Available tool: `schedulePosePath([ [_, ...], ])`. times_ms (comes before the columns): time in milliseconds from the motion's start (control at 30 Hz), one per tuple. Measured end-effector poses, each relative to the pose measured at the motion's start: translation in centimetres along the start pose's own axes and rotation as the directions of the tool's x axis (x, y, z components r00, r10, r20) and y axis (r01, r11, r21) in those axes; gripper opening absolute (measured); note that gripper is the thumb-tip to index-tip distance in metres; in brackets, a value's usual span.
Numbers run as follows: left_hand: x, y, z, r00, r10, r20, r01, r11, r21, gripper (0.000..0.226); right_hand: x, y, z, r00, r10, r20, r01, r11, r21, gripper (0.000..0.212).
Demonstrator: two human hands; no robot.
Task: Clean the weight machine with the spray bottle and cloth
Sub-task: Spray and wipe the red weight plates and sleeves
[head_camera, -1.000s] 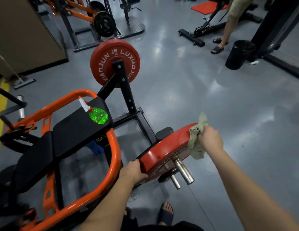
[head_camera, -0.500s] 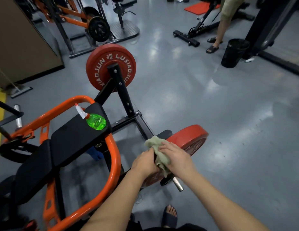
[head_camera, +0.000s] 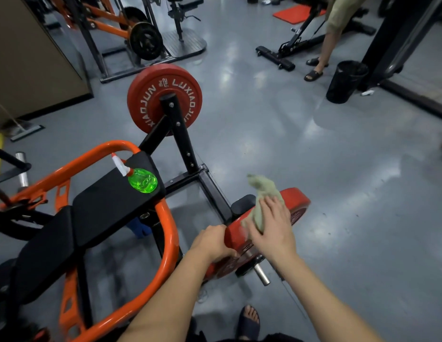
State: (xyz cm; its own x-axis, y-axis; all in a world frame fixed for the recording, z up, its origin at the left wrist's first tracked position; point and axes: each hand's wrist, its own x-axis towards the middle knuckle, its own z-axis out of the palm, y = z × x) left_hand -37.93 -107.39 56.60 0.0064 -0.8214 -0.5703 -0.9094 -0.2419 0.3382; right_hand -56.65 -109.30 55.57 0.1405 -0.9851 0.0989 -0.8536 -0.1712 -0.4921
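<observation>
We wipe the red weight plate at the lower centre of the frame.
Our right hand lies flat, grip wide, pressing the green cloth onto the plate's rim. Our left hand has its grip curled round the plate's near edge. The green spray bottle sits on the black pad, centre left.
</observation>
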Motion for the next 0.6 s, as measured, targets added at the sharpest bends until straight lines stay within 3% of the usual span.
schedulePosePath([
  [100, -0.1, -1.2, 0.5, 1.000, -0.013, 0.015, 0.014, 1.000, -0.025, 0.070, -2.5, -0.3, 1.3, 0.980, -0.198, 0.021, 0.199, 0.977, -0.074, 0.076],
  [200, -0.4, -1.8, 0.8, 0.998, -0.038, 0.051, 0.041, 0.997, -0.070, 0.076, -2.1, 1.6, 1.1, 0.919, -0.390, -0.048, 0.390, 0.921, -0.012, 0.058],
  [267, -0.7, -2.2, 1.1, 0.997, -0.050, 0.051, 0.055, 0.993, -0.105, 0.080, -0.5, 3.1, 0.4, 0.899, -0.429, -0.093, 0.432, 0.902, 0.015, 0.048],
  [300, -0.8, -2.4, 1.4, 0.997, -0.055, 0.047, 0.060, 0.991, -0.121, 0.081, 0.5, 3.8, 0.1, 0.921, -0.370, -0.124, 0.377, 0.925, 0.042, 0.042],
  [367, -1.0, -2.6, 1.8, 0.997, -0.067, 0.046, 0.073, 0.986, -0.149, 0.084, 2.7, 4.6, -0.7, 0.985, -0.073, -0.159, 0.098, 0.983, 0.157, 0.033],
  [433, -1.2, -2.6, 2.1, 0.997, -0.068, 0.038, 0.073, 0.984, -0.162, 0.085, 4.4, 4.6, -1.2, 0.959, 0.238, -0.152, -0.215, 0.964, 0.158, 0.040],
  [467, -1.3, -2.5, 2.1, 0.997, -0.068, 0.034, 0.073, 0.984, -0.162, 0.085, 4.7, 4.1, -1.0, 0.944, 0.286, -0.163, -0.277, 0.958, 0.077, 0.044],
  [533, -1.4, -2.4, 2.0, 0.997, -0.068, 0.040, 0.073, 0.986, -0.152, 0.082, 4.2, 2.6, -0.6, 0.970, 0.144, -0.194, -0.168, 0.979, -0.111, 0.041],
  [600, -1.4, -2.3, 1.7, 0.997, -0.064, 0.045, 0.070, 0.989, -0.130, 0.076, 2.3, 0.5, 0.3, 0.972, -0.206, -0.112, 0.184, 0.966, -0.182, 0.035],
])
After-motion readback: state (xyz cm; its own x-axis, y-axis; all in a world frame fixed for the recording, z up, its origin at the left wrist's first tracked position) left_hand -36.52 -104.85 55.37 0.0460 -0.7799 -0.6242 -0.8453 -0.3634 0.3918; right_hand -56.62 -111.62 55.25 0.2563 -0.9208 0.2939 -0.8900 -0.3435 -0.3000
